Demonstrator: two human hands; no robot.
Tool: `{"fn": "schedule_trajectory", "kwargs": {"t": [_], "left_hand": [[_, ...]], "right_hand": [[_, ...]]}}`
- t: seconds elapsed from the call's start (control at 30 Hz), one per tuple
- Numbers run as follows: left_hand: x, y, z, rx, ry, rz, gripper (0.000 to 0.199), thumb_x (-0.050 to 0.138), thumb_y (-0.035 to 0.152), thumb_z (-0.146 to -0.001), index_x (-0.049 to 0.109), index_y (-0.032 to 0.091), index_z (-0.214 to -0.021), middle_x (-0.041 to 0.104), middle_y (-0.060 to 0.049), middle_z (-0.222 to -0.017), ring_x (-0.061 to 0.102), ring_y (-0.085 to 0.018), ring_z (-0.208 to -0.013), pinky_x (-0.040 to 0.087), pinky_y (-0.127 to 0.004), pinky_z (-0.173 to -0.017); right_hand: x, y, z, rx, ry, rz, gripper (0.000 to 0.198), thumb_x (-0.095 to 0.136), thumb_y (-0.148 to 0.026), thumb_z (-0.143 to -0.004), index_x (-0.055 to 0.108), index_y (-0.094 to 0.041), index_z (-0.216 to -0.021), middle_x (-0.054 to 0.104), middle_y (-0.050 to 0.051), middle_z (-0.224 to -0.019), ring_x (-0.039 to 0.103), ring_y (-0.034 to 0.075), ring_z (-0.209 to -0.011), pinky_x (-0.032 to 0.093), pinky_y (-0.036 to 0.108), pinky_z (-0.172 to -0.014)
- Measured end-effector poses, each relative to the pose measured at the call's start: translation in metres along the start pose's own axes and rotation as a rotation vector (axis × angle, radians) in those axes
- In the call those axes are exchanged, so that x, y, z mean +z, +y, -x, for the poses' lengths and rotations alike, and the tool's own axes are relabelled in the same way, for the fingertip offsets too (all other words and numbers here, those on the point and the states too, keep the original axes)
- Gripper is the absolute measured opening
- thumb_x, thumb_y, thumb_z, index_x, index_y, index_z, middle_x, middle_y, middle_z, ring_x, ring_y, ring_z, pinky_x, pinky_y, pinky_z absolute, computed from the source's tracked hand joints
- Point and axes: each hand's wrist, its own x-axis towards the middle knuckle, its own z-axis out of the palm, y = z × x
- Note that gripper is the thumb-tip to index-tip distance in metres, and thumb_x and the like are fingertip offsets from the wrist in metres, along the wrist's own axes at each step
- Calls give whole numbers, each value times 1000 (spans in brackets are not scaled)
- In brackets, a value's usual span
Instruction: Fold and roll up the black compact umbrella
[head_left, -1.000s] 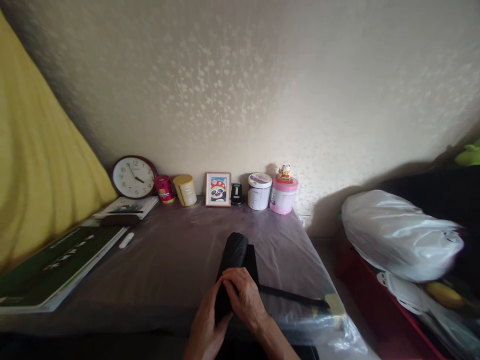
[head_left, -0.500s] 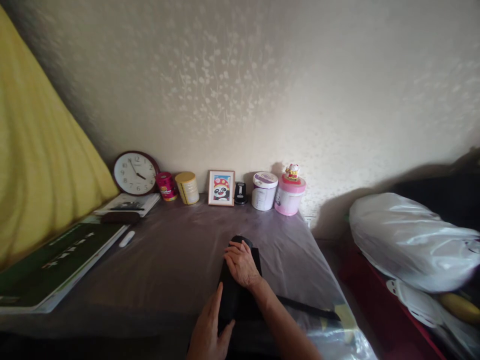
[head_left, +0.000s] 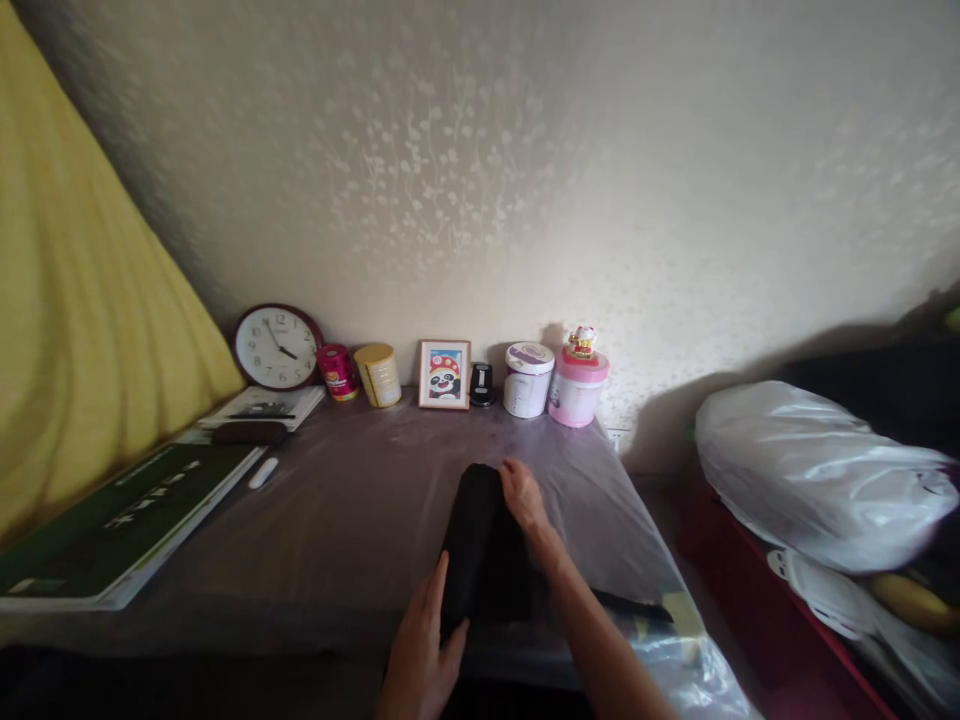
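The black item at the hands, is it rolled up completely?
Only partly, it seems: the black item forms a thick roll beside the left hand, with a flatter dark part to its right.

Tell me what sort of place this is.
Probably a room in a home: a clock and a framed panda picture stand at the back of a table, with a yellow curtain at the left.

Dim, soft light before you, pale glow across the cream leaf-patterned wall (head_left: 600, 250), glare on glossy clear plastic sheeting (head_left: 711, 672), the long black roll (head_left: 471, 530) sunk in shadow, right edge stretched.
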Motion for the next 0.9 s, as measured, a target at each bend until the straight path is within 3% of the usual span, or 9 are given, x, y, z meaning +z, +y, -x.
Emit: {"fn": "schedule_trajectory", "kwargs": {"t": [0.2,0.4,0.63,0.9], "left_hand": [[-1,0,0,-30,14,65,60,37,27,-84,15,21,-139,33,-11,-145,32,-20,-133,30,-43,-108],[-6,4,-3,-60,16,114,62,41,29,-81,20,21,-138,36,-10,-143,32,-21,-133,29,-43,-109],[-7,6,-3,-82,9,131,63,41,33,-80,21,18,-138,36,-11,-143,31,-22,-133,29,-42,-109],[-9,9,-3,-87,-3,119,62,40,32,-82,18,19,-139,33,-11,-145,29,-21,-134,26,-43,-111]], "right_hand": [[-30,23,25,224,-34,-188,33,40,-29,-81,63,-15,-100,68,8,-88,64,19,-83,49,30,-74],[-26,0,40,297,-177,-406,29,45,-27,-79,62,-18,-100,67,4,-87,64,17,-78,51,26,-62],[-23,-15,48,399,-310,-511,30,40,-18,-80,54,-19,-107,58,9,-104,63,12,-68,53,24,-55],[-12,-2,49,364,-319,-432,28,40,-16,-77,58,-17,-99,61,4,-82,61,11,-59,53,28,-54]]}}
